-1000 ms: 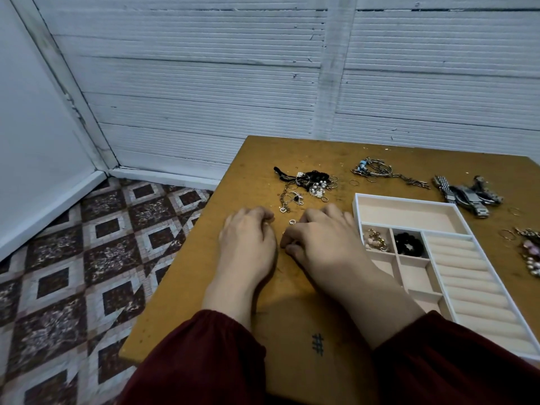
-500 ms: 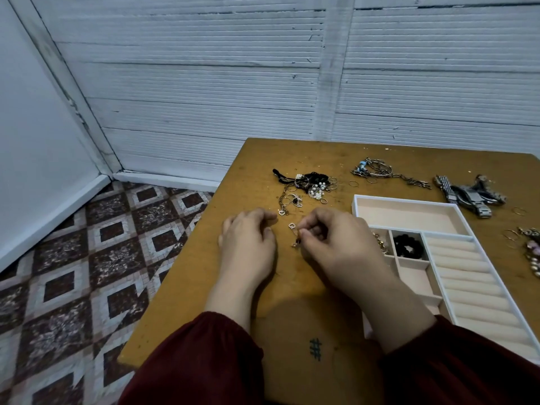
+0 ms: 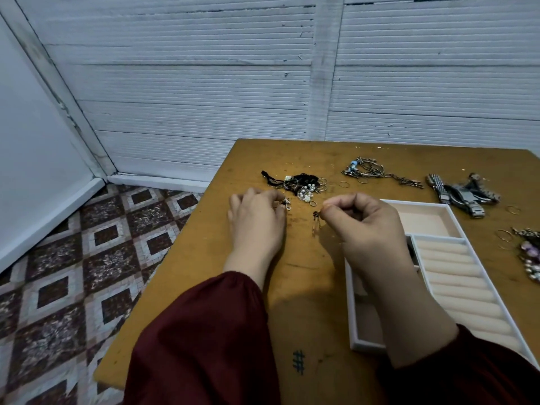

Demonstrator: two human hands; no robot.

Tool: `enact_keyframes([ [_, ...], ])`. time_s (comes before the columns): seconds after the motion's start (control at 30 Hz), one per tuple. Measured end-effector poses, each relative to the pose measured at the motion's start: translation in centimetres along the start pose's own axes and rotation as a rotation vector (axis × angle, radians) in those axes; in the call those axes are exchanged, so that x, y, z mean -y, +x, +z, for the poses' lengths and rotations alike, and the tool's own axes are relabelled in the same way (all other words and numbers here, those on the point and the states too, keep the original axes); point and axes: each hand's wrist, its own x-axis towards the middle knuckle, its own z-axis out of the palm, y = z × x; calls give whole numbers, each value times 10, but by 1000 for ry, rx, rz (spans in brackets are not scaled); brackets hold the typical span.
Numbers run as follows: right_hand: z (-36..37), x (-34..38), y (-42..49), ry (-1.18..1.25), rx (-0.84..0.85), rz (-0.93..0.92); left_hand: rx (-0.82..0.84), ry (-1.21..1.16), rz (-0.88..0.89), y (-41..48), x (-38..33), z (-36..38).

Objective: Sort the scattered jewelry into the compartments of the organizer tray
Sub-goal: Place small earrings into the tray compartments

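My right hand (image 3: pixel 365 226) is raised off the table and pinches a small dangling earring (image 3: pixel 316 219) between thumb and forefinger, just left of the white organizer tray (image 3: pixel 447 213). My left hand (image 3: pixel 257 220) rests on the wooden table (image 3: pixel 304 287), its fingertips curled round a small silver earring piece (image 3: pixel 287 203). Beyond both hands lies a tangle of black cord, pearls and hoop earrings (image 3: pixel 304 184). My right arm hides the tray's small compartments.
Further back lie a bundle of metal bracelets (image 3: pixel 368 171) and silver watches (image 3: pixel 461 194). Thin rings and beaded pieces (image 3: pixel 526 249) sit at the right edge. The table's left edge drops to a patterned tile floor (image 3: pixel 73 258); a white wall stands behind.
My right hand has lifted the earring off the table and moved right toward the tray. My left hand has slid forward to the piece near the pile.
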Motion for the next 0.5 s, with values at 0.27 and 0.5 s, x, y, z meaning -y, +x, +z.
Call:
enact_keyframes([
  [0.27,-2,-3,4,12,-63,3,-17,150,99,19,-7,12],
  [0.5,-2,-3,3,-28,-68,23,-10,226,152,18,-6,11],
])
